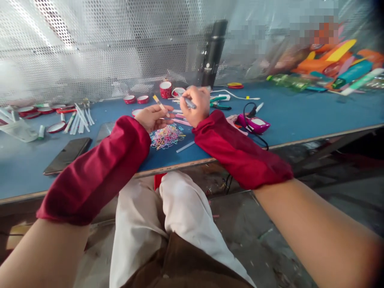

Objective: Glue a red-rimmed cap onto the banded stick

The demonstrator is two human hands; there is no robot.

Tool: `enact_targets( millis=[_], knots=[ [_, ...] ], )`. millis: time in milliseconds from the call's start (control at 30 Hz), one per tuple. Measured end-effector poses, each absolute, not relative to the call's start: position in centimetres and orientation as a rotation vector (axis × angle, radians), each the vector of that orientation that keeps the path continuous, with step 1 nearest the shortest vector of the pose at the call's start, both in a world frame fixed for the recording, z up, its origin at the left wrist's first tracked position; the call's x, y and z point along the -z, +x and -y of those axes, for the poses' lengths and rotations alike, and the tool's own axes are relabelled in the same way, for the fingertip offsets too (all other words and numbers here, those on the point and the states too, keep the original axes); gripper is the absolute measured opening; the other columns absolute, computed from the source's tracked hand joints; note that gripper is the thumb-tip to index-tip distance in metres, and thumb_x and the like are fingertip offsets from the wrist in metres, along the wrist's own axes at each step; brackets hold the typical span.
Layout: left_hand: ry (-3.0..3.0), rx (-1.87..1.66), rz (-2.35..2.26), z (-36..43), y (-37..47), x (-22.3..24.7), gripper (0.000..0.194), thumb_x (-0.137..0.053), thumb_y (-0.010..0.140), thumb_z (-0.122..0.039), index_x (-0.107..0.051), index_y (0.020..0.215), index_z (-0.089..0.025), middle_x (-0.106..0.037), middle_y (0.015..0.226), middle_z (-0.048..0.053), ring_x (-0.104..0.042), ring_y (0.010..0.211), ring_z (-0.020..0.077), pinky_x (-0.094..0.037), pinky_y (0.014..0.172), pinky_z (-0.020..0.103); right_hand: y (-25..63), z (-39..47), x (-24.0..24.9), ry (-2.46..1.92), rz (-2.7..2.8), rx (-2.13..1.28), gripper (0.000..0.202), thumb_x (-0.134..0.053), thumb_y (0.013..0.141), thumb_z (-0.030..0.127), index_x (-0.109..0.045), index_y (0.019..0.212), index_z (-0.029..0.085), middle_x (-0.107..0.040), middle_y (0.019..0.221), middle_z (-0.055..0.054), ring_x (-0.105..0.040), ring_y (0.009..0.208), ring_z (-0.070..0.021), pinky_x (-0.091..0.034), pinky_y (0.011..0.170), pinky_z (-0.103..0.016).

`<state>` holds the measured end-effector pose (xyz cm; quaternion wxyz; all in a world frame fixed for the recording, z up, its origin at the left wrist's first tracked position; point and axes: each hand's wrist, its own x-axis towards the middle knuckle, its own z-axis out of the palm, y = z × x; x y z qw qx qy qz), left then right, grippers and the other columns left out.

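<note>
My left hand (153, 117) is closed in a pinch around a thin whitish stick with a yellow end (159, 103), which points up and away from me. Gripped in the curled fingers of my right hand (198, 105) is a grey pen-like marker (190, 103). Just below both hands lies a heap of small pastel loops (168, 137), maybe rubber bands or tiny clips. Several pink strips (182, 120) lie between the hands on the blue table (159, 160). A translucent stick (185, 147) rests right of the heap.
Red tape rolls (165, 89) stand behind my hands. A black flask (213, 54) stands at the mesh wall. Green-handled pliers (220, 105) and a magenta device with a black cord (254, 124) lie to the right. A dark phone case (67, 156) and white sticks (80, 119) lie left.
</note>
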<state>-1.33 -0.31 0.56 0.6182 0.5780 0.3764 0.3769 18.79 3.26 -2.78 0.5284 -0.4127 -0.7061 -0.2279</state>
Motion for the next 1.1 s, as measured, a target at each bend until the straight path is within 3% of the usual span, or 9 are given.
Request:
enact_targets(
  millis=[333, 500, 633, 833, 933, 1100],
  knots=[
    [1.386, -0.903, -0.890, -0.4, -1.6, -0.4, 0.024, -0.070, 0.079, -0.028, -0.065, 0.097, -0.013, -0.073, 0.088, 0.009, -0.069, 0.069, 0.0107, -0.049, 0.054, 0.015, 18.1, -1.9, 2.1, -0.934, 1.699, 0.510, 0.013, -0.049, 0.091, 0.031, -0.057, 0.086, 0.021, -0.063, 0.077, 0.000, -0.059, 0.076, -0.0166, -0.037, 0.089, -0.041],
    [1.406, -0.859, -0.909, -0.5, -1.6, -0.3, 0.024, -0.075, 0.073, -0.031, -0.068, 0.090, -0.015, -0.073, 0.094, 0.009, -0.069, 0.073, 0.0131, -0.046, 0.051, 0.015, 17.6, -1.0, 1.6, -0.830, 1.675, 0.505, 0.006, -0.054, 0.085, 0.025, -0.058, 0.087, 0.021, -0.066, 0.079, -0.001, -0.058, 0.074, -0.0169, -0.038, 0.087, -0.040],
    [1.414, -0.858, -0.968, -0.6, -1.6, -0.3, 0.023, -0.076, 0.072, -0.031, -0.070, 0.087, -0.015, -0.072, 0.087, 0.008, -0.067, 0.065, 0.0104, -0.040, 0.045, 0.014, 17.4, -0.3, 1.3, -0.729, 1.658, 0.464, 0.006, -0.056, 0.080, 0.022, -0.057, 0.086, 0.021, -0.064, 0.073, 0.001, -0.056, 0.068, -0.0161, -0.040, 0.085, -0.040],
    [1.349, -0.877, -0.996, -0.9, -1.3, -0.1, 0.016, -0.074, 0.074, -0.021, -0.068, 0.087, -0.013, -0.071, 0.076, 0.006, -0.066, 0.061, 0.0096, -0.050, 0.052, 0.017, 17.1, 0.9, 1.0, -0.640, 1.672, 0.423, 0.007, -0.059, 0.074, 0.020, -0.052, 0.075, 0.022, -0.058, 0.068, 0.001, -0.054, 0.069, -0.0185, -0.044, 0.073, -0.039],
    [1.345, -0.832, -1.010, -1.1, -1.1, 0.2, 0.021, -0.075, 0.073, -0.019, -0.067, 0.092, -0.013, -0.071, 0.074, 0.005, -0.066, 0.060, 0.0103, -0.053, 0.055, 0.019, 16.9, 1.0, 1.1, -0.592, 1.724, 0.405, 0.011, -0.059, 0.074, 0.017, -0.050, 0.071, 0.023, -0.058, 0.066, 0.001, -0.053, 0.066, -0.0183, -0.045, 0.074, -0.040],
    [1.368, -0.822, -1.024, -1.1, -1.1, 0.2, 0.019, -0.077, 0.071, -0.022, -0.068, 0.083, -0.011, -0.072, 0.074, 0.006, -0.066, 0.059, 0.0093, -0.052, 0.056, 0.018, 16.7, 0.9, 1.5, -0.565, 1.774, 0.381, 0.014, -0.059, 0.076, 0.017, -0.048, 0.072, 0.024, -0.058, 0.063, 0.003, -0.054, 0.061, -0.0168, -0.044, 0.079, -0.041]
  ],
)
